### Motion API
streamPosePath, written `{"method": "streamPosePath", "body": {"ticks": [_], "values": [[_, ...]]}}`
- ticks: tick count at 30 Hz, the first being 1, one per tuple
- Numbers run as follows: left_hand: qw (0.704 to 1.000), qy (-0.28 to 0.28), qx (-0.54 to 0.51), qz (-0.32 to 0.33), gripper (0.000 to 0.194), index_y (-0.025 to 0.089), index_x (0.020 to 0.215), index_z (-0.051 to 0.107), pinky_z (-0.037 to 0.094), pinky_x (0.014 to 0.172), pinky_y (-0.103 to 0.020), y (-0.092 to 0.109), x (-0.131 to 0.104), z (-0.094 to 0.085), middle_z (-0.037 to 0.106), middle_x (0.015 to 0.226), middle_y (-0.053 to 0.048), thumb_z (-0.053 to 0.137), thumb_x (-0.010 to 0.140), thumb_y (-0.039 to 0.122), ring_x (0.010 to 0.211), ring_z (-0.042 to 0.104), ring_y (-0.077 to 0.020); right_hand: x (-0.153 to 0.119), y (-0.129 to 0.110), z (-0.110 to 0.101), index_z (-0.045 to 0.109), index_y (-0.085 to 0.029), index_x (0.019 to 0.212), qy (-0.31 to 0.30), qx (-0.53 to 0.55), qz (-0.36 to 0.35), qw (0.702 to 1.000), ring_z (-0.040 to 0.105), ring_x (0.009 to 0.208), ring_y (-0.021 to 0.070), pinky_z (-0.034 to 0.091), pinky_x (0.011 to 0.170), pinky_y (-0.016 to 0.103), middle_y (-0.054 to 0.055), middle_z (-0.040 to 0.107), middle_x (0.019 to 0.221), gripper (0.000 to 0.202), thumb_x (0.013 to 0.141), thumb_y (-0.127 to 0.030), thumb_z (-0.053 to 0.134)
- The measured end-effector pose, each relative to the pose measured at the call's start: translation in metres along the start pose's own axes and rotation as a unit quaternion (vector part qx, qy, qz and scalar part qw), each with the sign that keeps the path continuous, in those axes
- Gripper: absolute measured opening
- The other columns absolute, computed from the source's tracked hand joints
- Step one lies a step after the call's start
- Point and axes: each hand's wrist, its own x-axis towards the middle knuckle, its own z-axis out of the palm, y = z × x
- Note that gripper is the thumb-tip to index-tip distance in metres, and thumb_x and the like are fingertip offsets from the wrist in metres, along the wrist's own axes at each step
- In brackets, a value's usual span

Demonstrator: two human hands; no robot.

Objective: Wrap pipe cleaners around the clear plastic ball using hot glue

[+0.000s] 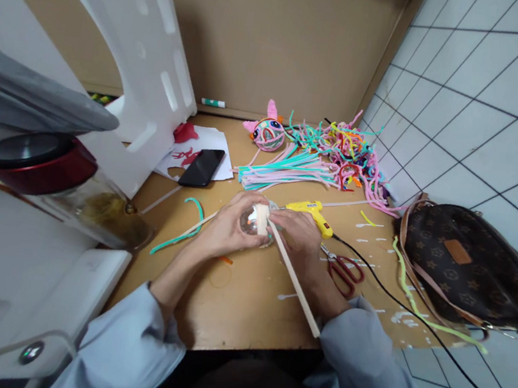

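Ball (pixel 249 223), clear and rounded, sits between both hands over the middle of the tabletop (pixel 230 319), gripped by the left hand (pixel 228 225), whose thumb and fingers curl around its side. The right hand (pixel 299 231), fingers bent together, pinches a pale strip (pixel 295 280) at the ball, the loose length slanting down across the right forearm to the sleeve. Just beyond this hand lies a yellow glue gun (pixel 311 211), red-handled scissors (pixel 337 259) rest beside the wrist, and pink and turquoise pipe cleaners (pixel 286 171) lie farther back.
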Motion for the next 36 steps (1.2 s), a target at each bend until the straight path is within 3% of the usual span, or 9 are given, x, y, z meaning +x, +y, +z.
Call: {"method": "streamPosePath", "body": {"ticks": [13, 20, 23, 25, 28, 31, 34, 36], "values": [[1.0, -0.004, 0.0, 0.007, 0.059, 0.02, 0.12, 0.059, 0.047, 0.107, -0.045, -0.005, -0.001, 0.001, 0.06, 0.127, -0.013, 0.081, 0.065, 0.027, 0.125, 0.057, -0.0293, 0.005, -0.005, -0.011, 0.067, -0.022, 0.094, -0.037, 0.023, 0.025, 0.999, 0.073, 0.097, 0.0165, 0.054, 0.089, 0.035, 0.005, 0.079, 0.102, 0.02, 0.096, -0.015, 0.049], [1.0, -0.004, -0.003, 0.0, 0.057, 0.02, 0.118, 0.061, 0.047, 0.107, -0.045, -0.001, 0.0, 0.0, 0.061, 0.127, -0.013, 0.08, 0.065, 0.027, 0.124, 0.058, -0.0294, 0.002, 0.0, -0.002, 0.067, -0.023, 0.092, -0.009, 0.04, 0.016, 0.999, 0.074, 0.095, 0.0165, 0.053, 0.085, 0.035, 0.005, 0.079, 0.099, 0.016, 0.096, -0.018, 0.052], [1.0, 0.001, -0.01, -0.02, 0.058, 0.02, 0.118, 0.06, 0.047, 0.106, -0.045, -0.001, 0.0, 0.0, 0.061, 0.127, -0.012, 0.079, 0.064, 0.028, 0.123, 0.058, -0.0297, 0.002, -0.002, 0.001, 0.068, -0.023, 0.097, 0.006, 0.03, 0.005, 1.0, 0.073, 0.093, 0.0163, 0.052, 0.084, 0.033, 0.004, 0.079, 0.097, 0.016, 0.098, -0.023, 0.052], [0.999, 0.011, -0.02, -0.048, 0.059, 0.021, 0.118, 0.06, 0.048, 0.103, -0.043, -0.001, 0.001, 0.0, 0.062, 0.124, -0.011, 0.079, 0.062, 0.028, 0.117, 0.061, -0.0282, 0.001, -0.003, 0.001, 0.067, -0.022, 0.107, -0.019, 0.006, 0.008, 1.0, 0.07, 0.102, 0.0177, 0.05, 0.089, 0.034, 0.005, 0.077, 0.105, 0.019, 0.099, -0.023, 0.05], [0.99, 0.032, -0.062, -0.12, 0.064, 0.02, 0.118, 0.059, 0.053, 0.089, -0.036, 0.002, 0.002, 0.0, 0.065, 0.11, -0.007, 0.08, 0.058, 0.029, 0.096, 0.065, -0.0221, 0.001, 0.005, -0.001, 0.063, -0.02, 0.12, -0.046, -0.07, 0.065, 0.994, 0.064, 0.115, 0.0224, 0.046, 0.098, 0.038, 0.01, 0.072, 0.12, 0.026, 0.098, -0.026, 0.049], [0.976, 0.044, -0.11, -0.184, 0.068, 0.018, 0.117, 0.056, 0.053, 0.072, -0.028, 0.005, 0.004, -0.001, 0.065, 0.096, -0.002, 0.082, 0.055, 0.031, 0.075, 0.062, -0.0149, 0.001, 0.023, -0.008, 0.061, -0.014, 0.123, -0.043, -0.19, 0.199, 0.96, 0.061, 0.116, 0.0306, 0.046, 0.097, 0.045, 0.018, 0.067, 0.123, 0.035, 0.095, -0.033, 0.054], [0.965, 0.054, -0.143, -0.212, 0.068, 0.018, 0.116, 0.056, 0.051, 0.066, -0.024, 0.006, 0.006, -0.004, 0.062, 0.089, 0.002, 0.082, 0.054, 0.029, 0.068, 0.057, -0.0112, 0.003, 0.039, -0.016, 0.064, -0.007, 0.115, -0.155, -0.314, 0.323, 0.879, 0.063, 0.105, 0.036, 0.049, 0.087, 0.046, 0.025, 0.066, 0.115, 0.044, 0.091, -0.044, 0.061], [0.961, 0.059, -0.156, -0.223, 0.068, 0.019, 0.115, 0.056, 0.05, 0.064, -0.023, 0.005, 0.006, -0.006, 0.06, 0.087, 0.003, 0.082, 0.053, 0.029, 0.067, 0.057, -0.0108, 0.004, 0.046, -0.02, 0.065, -0.004, 0.112, -0.23, -0.351, 0.358, 0.834, 0.064, 0.101, 0.0361, 0.051, 0.082, 0.044, 0.026, 0.067, 0.111, 0.052, 0.09, -0.051, 0.061]]}}
